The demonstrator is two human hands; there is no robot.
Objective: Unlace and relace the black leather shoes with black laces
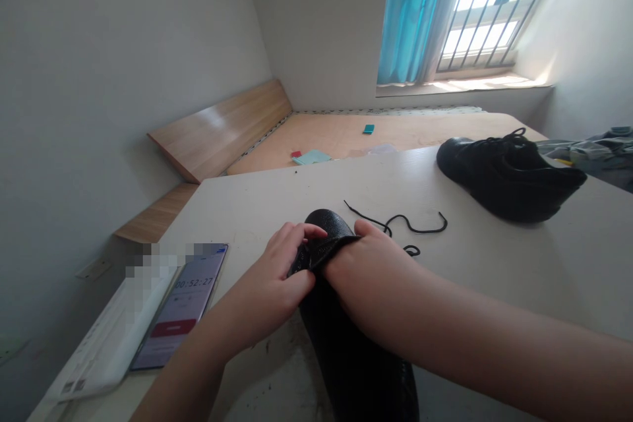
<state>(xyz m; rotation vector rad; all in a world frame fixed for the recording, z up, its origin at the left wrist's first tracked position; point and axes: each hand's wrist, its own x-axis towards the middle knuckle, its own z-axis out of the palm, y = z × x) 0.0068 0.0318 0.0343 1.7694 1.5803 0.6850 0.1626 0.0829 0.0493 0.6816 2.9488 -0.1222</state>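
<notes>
White tabletop (pixel 499 277) supports a black shoe (pixel 363 369), apparently steadying it while the left hand (pixel 271 277) pinches its upper, fingers curled; the right hand (pixel 378 277) hides its fingers, grip unclear. Right of that shoe lie a lace (pixel 420 231) and another shoe (pixel 509 181).

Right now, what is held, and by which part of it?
The left hand and right hand hold the near black shoe by the raised flap behind its toe.
</notes>
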